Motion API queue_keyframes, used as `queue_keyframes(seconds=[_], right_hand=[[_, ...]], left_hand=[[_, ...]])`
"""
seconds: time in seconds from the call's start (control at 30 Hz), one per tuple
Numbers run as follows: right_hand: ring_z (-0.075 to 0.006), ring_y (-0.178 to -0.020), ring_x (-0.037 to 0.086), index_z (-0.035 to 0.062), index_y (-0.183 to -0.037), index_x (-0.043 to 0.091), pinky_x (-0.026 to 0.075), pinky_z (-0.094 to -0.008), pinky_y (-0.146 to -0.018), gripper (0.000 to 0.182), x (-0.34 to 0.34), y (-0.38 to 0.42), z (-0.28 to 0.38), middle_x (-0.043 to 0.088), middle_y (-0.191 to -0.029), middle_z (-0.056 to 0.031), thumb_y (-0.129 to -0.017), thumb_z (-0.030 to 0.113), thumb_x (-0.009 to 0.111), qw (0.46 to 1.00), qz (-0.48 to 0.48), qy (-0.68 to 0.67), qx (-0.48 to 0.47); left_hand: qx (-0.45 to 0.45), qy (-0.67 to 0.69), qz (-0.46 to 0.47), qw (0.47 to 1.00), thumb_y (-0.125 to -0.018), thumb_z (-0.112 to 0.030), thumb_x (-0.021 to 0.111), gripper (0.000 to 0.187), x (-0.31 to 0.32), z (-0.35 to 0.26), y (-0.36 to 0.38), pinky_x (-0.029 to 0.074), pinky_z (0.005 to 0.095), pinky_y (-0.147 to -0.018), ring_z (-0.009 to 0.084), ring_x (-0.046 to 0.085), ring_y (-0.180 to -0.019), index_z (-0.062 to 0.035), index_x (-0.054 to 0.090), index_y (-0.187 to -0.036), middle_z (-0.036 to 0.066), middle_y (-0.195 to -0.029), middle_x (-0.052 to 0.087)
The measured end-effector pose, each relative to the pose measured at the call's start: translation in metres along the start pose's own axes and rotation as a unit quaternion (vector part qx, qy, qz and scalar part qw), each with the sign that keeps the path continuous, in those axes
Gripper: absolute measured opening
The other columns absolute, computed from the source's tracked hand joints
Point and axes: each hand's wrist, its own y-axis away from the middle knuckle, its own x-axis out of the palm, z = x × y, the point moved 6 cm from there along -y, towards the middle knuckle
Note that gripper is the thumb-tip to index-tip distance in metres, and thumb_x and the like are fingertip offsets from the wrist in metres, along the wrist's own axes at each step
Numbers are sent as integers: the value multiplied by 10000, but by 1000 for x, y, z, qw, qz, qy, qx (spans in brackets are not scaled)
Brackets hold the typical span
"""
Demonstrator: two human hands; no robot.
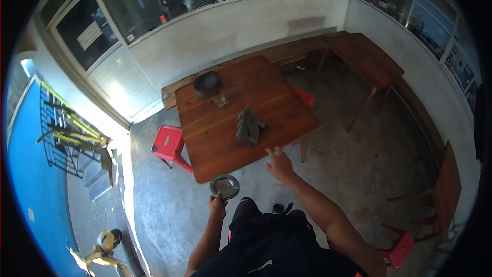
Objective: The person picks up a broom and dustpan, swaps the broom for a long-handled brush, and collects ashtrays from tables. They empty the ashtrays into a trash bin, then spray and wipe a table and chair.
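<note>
My left hand [218, 206] is closed on the near rim of a round metal ashtray [224, 186], held level just off the front left corner of the wooden table [215, 149]. With its fingers apart and nothing in them, my right hand [280, 164] is at the table's front edge. Beyond it a crumpled grey cloth [249, 126] lies on the tabletop. Farther back on the same table are a dark round container [207, 84] and a small clear glass [220, 101] beside it.
Red plastic stools stand left of the table [168, 142] and at the lower right [401, 249]; another peeks out behind the table [303, 95]. A second wooden table [366, 59] is at the back right. A bench [289, 53] follows the wall. A motorbike [105, 249] is outside, lower left.
</note>
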Motion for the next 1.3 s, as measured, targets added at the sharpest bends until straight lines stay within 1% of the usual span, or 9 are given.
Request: queue_keyframes(seconds=[0.23, 0.4, 0.5, 0.6, 0.73, 0.77, 0.87, 1.03, 1.3], right_hand=[[-484, -1158, 458, 169, -1343, 431, 509, -458, -869, 676, 25, -157, 58, 212, -1426, -308, -748, 215, 748, 999, 5, 28, -21], [-462, -1024, 530, 159, -1298, 460, 520, -491, -778, 553, 75, -194, 32, 358, -1297, -287, -793, 150, 686, 999, -1, 2, 51], [-444, -899, 573, 133, -1187, 511, 508, -504, -721, 412, 85, -194, 25, 465, -1130, -254, -799, 100, 646, 992, 22, -78, 96], [-422, -800, 591, 99, -1049, 540, 502, -496, -660, 279, 63, -188, 16, 522, -988, -216, -786, 58, 622, 991, -63, -86, 84], [-368, -713, 602, 63, -932, 554, 510, -440, -600, 190, 18, -157, 0, 552, -877, -176, -759, 16, 615, 980, -132, -100, 110], [-352, -699, 606, 58, -916, 559, 513, -422, -589, 180, 1, -139, 1, 556, -851, -169, -753, 6, 614, 976, -157, -106, 106], [-304, -673, 615, 50, -879, 565, 510, -374, -573, 166, -66, -79, 1, 558, -829, -156, -734, 0, 630, 964, -166, -174, 109], [-295, -664, 614, 73, -951, 609, 496, -372, -569, 190, -172, 80, 14, 574, -864, -144, -769, 22, 636, 931, -292, -155, 155], [-219, -725, 612, 43, -1014, 597, 479, -322, -629, 167, -215, 444, 17, 614, -818, -125, -850, 16, 609, 653, -669, 36, 353]], left_hand=[[9, -46, 122, 991, -887, -140, 637, 184, 82, -69, -183, 402, 218, -430, 94, 549, -593, -105, 545, -1043, 36, -861, 603], [4, -104, 132, 986, -872, -149, 650, 256, 121, -82, -288, 497, 240, -503, 117, 599, -631, -44, 564, -1088, 30, -892, 638], [-59, -464, 16, 884, -824, -222, 692, 399, 122, -111, -283, 539, 343, -691, 227, 627, -850, -2, 552, -1125, 114, -993, 615], [187, -649, -73, 734, -784, -260, 702, 475, 131, -132, -269, 469, 443, -869, 339, 538, -1061, 17, 543, -1136, 199, -1074, 563], [489, -560, 54, 667, -766, -235, 682, 467, 211, -172, -190, 406, 481, -896, 395, 479, -1089, 22, 533, -1127, 210, -1119, 529], [418, -503, 184, 734, -738, -212, 703, 493, 241, -168, -171, 407, 478, -885, 404, 488, -1060, 15, 526, -1139, 222, -1125, 523], [483, -521, 495, 500, -734, -163, 706, 492, 346, -147, -45, 424, 462, -891, 415, 507, -1057, 11, 522, -1157, 233, -1127, 526], [7, -245, 805, 540, -796, -123, 686, 462, 399, -8, 92, 494, 344, -851, 235, 613, -999, -7, 514, -1209, 133, -1092, 622], [153, -336, 890, 266, -749, -157, 737, 485, 345, 213, 396, 504, 350, -813, 214, 635, -954, -30, 534, -1171, 122, -1036, 651]])
